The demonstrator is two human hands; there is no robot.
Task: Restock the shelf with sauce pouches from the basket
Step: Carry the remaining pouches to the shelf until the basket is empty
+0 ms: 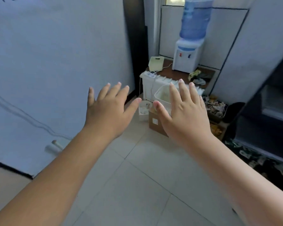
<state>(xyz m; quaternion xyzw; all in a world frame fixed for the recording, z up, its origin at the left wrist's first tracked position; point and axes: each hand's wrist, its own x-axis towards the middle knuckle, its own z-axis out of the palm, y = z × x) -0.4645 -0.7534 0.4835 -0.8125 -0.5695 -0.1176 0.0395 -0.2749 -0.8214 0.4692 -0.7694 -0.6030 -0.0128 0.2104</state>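
Both bare forearms reach forward over the tiled floor [134, 185]. Left hand [107, 111] and right hand [185, 115] hold nothing, each grip spread apart with fingers splayed. Beyond the right hand, the white basket [163, 97] sits on a cardboard box [155, 123], below a water dispenser [188, 56].
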